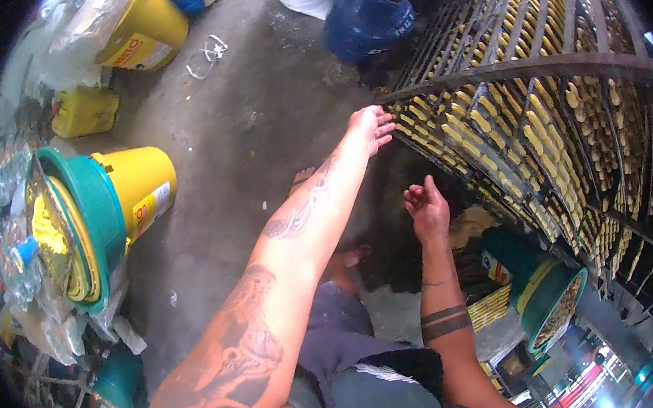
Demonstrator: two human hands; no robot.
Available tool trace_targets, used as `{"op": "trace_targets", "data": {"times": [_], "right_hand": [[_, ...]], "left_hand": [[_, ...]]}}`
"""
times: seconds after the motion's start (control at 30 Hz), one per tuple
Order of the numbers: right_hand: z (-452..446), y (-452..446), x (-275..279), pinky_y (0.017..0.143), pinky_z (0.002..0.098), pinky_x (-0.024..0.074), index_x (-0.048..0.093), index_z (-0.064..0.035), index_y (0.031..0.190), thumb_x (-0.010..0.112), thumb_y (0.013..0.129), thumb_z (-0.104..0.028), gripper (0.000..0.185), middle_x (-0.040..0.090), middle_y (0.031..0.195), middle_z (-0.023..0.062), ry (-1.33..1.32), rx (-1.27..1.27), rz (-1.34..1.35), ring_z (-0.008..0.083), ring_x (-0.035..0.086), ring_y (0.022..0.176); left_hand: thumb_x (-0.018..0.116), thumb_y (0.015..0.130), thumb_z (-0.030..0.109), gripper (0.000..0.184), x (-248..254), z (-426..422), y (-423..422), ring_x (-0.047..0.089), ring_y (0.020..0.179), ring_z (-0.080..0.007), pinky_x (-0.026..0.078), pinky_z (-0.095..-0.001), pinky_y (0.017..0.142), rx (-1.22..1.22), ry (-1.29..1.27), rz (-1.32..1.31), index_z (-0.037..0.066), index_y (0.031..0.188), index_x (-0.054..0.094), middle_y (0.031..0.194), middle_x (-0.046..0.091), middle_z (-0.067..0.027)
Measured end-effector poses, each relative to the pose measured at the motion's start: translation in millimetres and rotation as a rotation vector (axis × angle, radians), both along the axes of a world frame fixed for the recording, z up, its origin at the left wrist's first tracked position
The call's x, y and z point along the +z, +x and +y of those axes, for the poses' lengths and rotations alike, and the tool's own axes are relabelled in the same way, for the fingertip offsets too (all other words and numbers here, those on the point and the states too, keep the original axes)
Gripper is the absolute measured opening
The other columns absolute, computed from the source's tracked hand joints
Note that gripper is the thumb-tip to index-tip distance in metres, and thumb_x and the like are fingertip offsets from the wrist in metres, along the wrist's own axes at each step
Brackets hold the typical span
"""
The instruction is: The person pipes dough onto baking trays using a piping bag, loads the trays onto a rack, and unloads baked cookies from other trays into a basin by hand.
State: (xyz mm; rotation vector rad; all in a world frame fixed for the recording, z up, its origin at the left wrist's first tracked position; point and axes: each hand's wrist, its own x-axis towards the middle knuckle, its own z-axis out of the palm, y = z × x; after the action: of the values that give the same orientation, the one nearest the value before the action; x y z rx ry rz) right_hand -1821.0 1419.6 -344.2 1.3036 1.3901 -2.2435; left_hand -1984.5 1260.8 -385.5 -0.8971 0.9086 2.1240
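Rack [532,69] of yellow pieces [543,119] at upper right, left hand [372,130] at its near corner, fingers loosely spread, contact unclear; right hand [431,209] just below, half curled, nothing visibly pinched. Best gripped by bare bars, sparing the pieces. Nearby, possibly cramping movement: blue bucket [366,29], green tub [543,300].
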Motion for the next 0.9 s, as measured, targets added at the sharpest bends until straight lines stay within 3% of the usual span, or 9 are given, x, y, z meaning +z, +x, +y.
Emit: {"op": "trace_targets", "data": {"times": [0.1, 0.17, 0.23, 0.3, 0.4, 0.5, 0.6, 0.83, 0.9], "right_hand": [[-44.1, -13.0, 33.2, 0.077, 0.0344, 0.0488, 0.058, -0.0092, 0.116, 0.064, 0.086, -0.021, 0.032, 0.062, 0.096, 0.0058, 0.131, 0.37, 0.189, 0.0194, 0.06, 0.086], [-95.8, -31.5, 110.8, 0.088, 0.0356, 0.0463, 0.04, -0.007, 0.138, 0.066, 0.082, -0.009, 0.062, 0.054, 0.119, 0.0102, 0.155, 0.428, 0.504, 0.0204, 0.057, 0.101], [-112.7, -40.1, 140.3, 0.097, 0.0375, 0.0413, 0.025, -0.0076, 0.145, 0.066, 0.078, -0.003, 0.079, 0.043, 0.133, 0.0131, 0.151, 0.523, 0.698, 0.0225, 0.053, 0.111], [-133.5, -43.3, 172.3, 0.101, 0.0419, 0.0363, 0.026, -0.0064, 0.144, 0.063, 0.084, -0.015, 0.071, 0.045, 0.132, 0.0157, 0.037, 0.542, 0.867, 0.0248, 0.053, 0.114], [-147.4, -49.5, 190.6, 0.107, 0.0446, 0.0271, 0.022, -0.0017, 0.144, 0.06, 0.088, -0.034, 0.075, 0.047, 0.132, 0.0186, 0.119, 0.761, 1.06, 0.0282, 0.049, 0.121], [-153.5, -54.9, 198.3, 0.107, 0.045, 0.0256, 0.029, -0.0017, 0.142, 0.06, 0.086, -0.035, 0.072, 0.052, 0.129, 0.0177, 0.237, 0.958, 1.113, 0.0298, 0.045, 0.125], [-146.1, -64.5, 198.7, 0.105, 0.0476, 0.0268, 0.032, -0.0028, 0.14, 0.058, 0.084, -0.044, 0.075, 0.051, 0.132, 0.0159, 0.536, 1.182, 1.195, 0.0315, 0.049, 0.12], [-157.6, -64.1, 194.0, 0.101, 0.0502, 0.0293, 0.034, -0.004, 0.139, 0.06, 0.081, -0.047, 0.077, 0.055, 0.125, 0.0136, 0.598, 1.395, 1.169, 0.0304, 0.052, 0.115], [-164.1, -64.1, 194.8, 0.1, 0.0492, 0.0302, 0.036, -0.0035, 0.137, 0.059, 0.082, -0.047, 0.075, 0.057, 0.121, 0.0136, 0.594, 1.421, 1.166, 0.0298, 0.053, 0.113]], "left_hand": [[0.04, 0.093, 0.026, 0.047, 1.1, -18.9, -5.1, 0.052, 0.117, -0.0305, 0.039, -0.0482, 0.096, 0.05, -0.023, -0.018, 0.005, 0.135, 0.037, 0.132, 0.05, -0.0151], [0.039, 0.094, 0.026, 0.048, 7.7, -28.5, -9.6, 0.051, 0.117, -0.0306, 0.038, -0.048, 0.098, 0.049, -0.06, -0.017, 0.004, 0.136, 0.036, 0.133, 0.049, -0.0154], [0.039, 0.094, 0.026, 0.049, 15.2, -32.5, -12.2, 0.051, 0.117, -0.0306, 0.037, -0.0475, 0.099, 0.017, -0.115, -0.013, 0.004, 0.137, 0.035, 0.134, 0.048, -0.0155], [0.039, 0.093, 0.026, 0.047, 19.9, -34.7, -13.2, 0.052, 0.116, -0.0297, 0.038, -0.0468, 0.098, -0.023, -0.138, 0.0, 0.003, 0.134, 0.038, 0.132, 0.05, -0.0152], [0.042, 0.091, 0.025, 0.044, 13.9, -30.2, -15.6, 0.054, 0.113, -0.0281, 0.041, -0.0455, 0.093, -0.089, -0.197, 0.003, 0.003, 0.128, 0.044, 0.129, 0.053, -0.0143], [0.044, 0.09, 0.025, 0.043, 15.3, -30.5, -14.2, 0.055, 0.108, -0.0274, 0.041, -0.0452, 0.091, -0.108, -0.181, -0.006, 0.005, 0.128, 0.045, 0.126, 0.055, -0.0128], [0.044, 0.091, 0.026, 0.043, 3.8, -29.9, -11.1, 0.055, 0.108, -0.0278, 0.04, -0.0473, 0.09, -0.062, -0.153, -0.015, 0.006, 0.129, 0.044, 0.126, 0.055, -0.0113], [0.043, 0.091, 0.026, 0.049, -2.6, -58.4, 7.7, 0.052, 0.116, -0.0313, 0.038, -0.0486, 0.095, 0.077, -0.021, -0.115, 0.004, 0.134, 0.037, 0.136, 0.046, -0.016], [0.046, 0.085, 0.022, 0.044, -17.7, -63.7, 13.4, 0.057, 0.107, -0.0319, 0.042, -0.0483, 0.087, 0.175, -0.044, -0.175, 0.005, 0.126, 0.046, 0.127, 0.054, -0.0158]]}}
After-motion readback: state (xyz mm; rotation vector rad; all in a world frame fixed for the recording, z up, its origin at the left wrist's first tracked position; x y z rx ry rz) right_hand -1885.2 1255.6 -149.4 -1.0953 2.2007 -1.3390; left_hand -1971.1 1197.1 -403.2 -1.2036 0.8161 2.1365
